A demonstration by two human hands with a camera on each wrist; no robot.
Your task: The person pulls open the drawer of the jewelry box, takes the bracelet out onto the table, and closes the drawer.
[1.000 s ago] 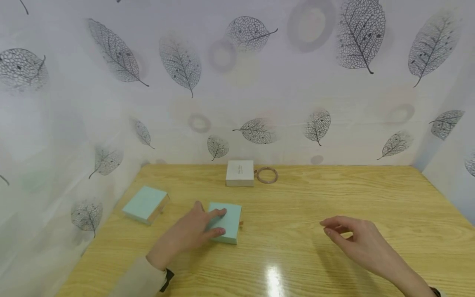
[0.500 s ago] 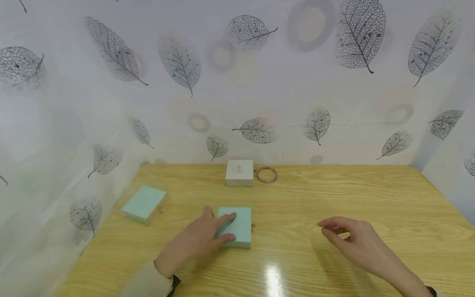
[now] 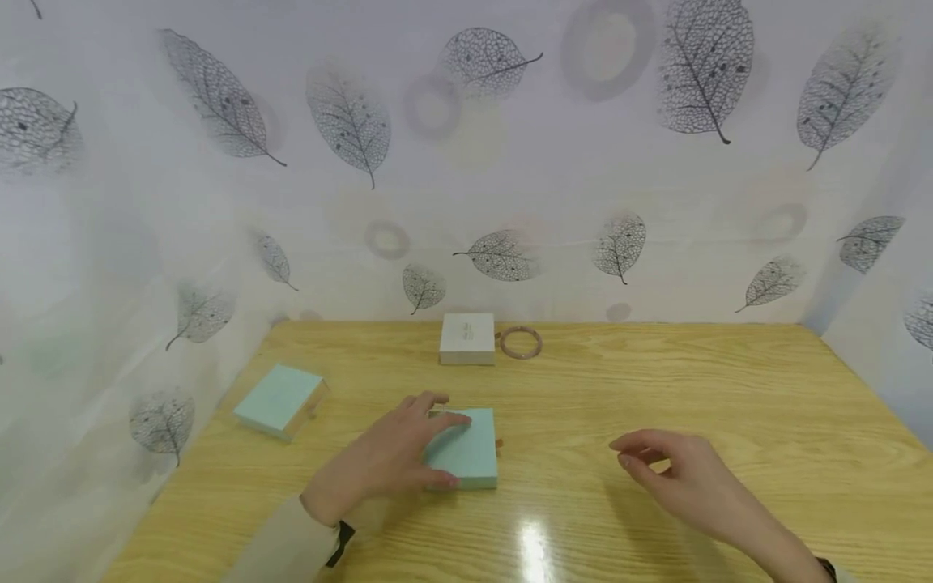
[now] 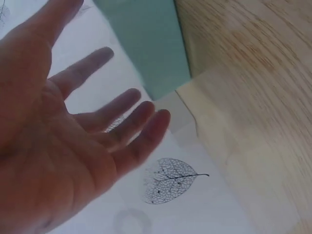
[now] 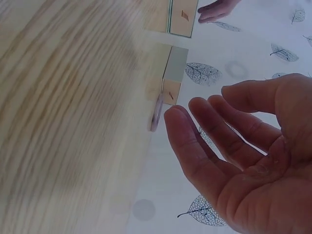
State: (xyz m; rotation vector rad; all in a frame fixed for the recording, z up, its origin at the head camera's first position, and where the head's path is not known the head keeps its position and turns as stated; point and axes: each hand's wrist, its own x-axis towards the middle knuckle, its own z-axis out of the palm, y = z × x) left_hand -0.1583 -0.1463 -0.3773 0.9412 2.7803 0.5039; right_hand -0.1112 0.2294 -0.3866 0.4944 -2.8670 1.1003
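Observation:
A mint-green drawer box [image 3: 470, 449] with a brown pull tab lies flat near the middle of the wooden table. Over its left side is my left hand [image 3: 386, 457], thumb near the front edge and index finger near the top's far part. In the left wrist view, the fingers of my left hand [image 4: 73, 131] are spread and loosely extended, with the box [image 4: 153, 48] just beyond them. Whether a fingertip still touches it, I cannot tell. My right hand [image 3: 681, 474] hovers to the right, fingers relaxed and nothing held; the right wrist view shows its bare palm [image 5: 243, 161].
A second mint-green box [image 3: 280, 401] sits angled at the table's left. At the back stands a white box [image 3: 466, 340] with small print, and a pinkish-brown bangle [image 3: 521, 342] lies beside it. Leaf-patterned cloth [image 3: 335, 219] hangs behind the table [image 3: 656, 380] and along its sides.
The left hand slid the mint-green box rightward and it turned straighter. The box then stopped, and the left fingers spread wider. My right hand has barely moved.

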